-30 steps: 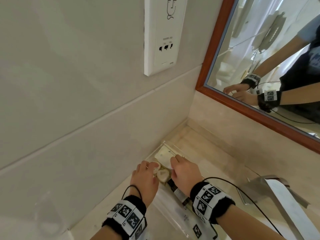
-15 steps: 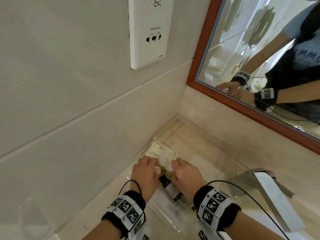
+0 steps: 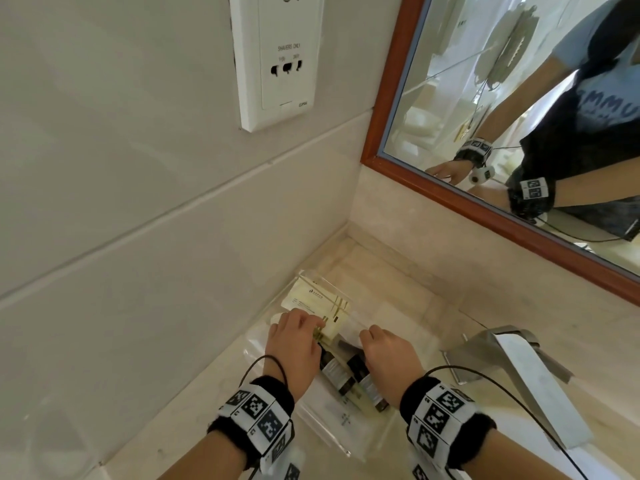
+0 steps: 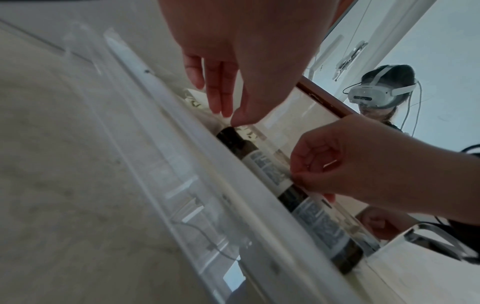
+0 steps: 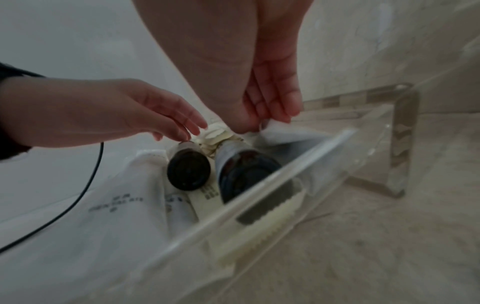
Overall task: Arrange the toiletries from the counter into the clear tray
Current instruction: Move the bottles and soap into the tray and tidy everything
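Since the half-second-earlier head view, both hands have drawn back slightly from the cream sachet (image 3: 320, 301), which now lies flatter at the 12 o'clock end of the clear tray (image 3: 372, 433); judged: that packet is essentially placed, and only tidying remains.

Left hand (image 3: 294, 344): grip narrow, fingers nearly straight and together, tips touching the sachet's near edge just above the left dark bottle (image 3: 334, 370). Holds nothing.

Right hand (image 3: 389, 355): fingers curled, thumb and fingertips pinching the corner of a white packet (image 5: 275, 125) at about 1 o'clock inside the tray.

Two dark bottles lie side by side mid-tray, the right bottle (image 5: 246, 168) touching its neighbour. White wrapped packets (image 5: 124, 195) fill the 6 o'clock end. Tray sits on the marble worktop (image 3: 398, 271) in the wall corner; faucet (image 3: 512, 362) at 3 o'clock, well apart.
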Demonstrator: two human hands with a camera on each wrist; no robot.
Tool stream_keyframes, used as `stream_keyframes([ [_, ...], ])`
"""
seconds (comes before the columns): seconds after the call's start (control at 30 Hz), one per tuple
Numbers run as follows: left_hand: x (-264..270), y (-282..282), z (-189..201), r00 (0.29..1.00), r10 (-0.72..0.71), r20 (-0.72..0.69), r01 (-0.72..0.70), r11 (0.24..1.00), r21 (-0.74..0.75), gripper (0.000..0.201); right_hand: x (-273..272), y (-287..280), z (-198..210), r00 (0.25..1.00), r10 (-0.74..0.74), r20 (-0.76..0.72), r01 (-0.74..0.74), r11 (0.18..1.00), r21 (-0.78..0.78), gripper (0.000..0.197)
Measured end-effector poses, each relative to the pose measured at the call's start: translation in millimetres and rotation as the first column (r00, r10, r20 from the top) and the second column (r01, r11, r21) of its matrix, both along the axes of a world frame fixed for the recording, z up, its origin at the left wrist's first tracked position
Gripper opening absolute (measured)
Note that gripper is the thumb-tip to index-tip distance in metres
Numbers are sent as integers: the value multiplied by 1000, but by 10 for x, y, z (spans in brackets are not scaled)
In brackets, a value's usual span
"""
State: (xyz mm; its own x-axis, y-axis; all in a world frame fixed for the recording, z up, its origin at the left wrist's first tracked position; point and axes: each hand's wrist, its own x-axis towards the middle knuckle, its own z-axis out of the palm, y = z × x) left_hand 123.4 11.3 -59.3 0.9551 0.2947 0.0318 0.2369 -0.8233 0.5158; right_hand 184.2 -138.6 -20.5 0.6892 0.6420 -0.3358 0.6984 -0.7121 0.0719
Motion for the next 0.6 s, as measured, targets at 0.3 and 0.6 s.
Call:
stream_keyframes([
  [0.3, -11, -286, 21, 951, -309, -2, 309, 950, 35, 31, -64, -28, 77, 998, -51, -42, 49, 998, -45, 25],
  [0.6, -12, -303, 26, 958, -286, -8, 285, 955, 86, 26, -105, -228, -69, 996, -88, 29, 89, 995, -41, 31],
])
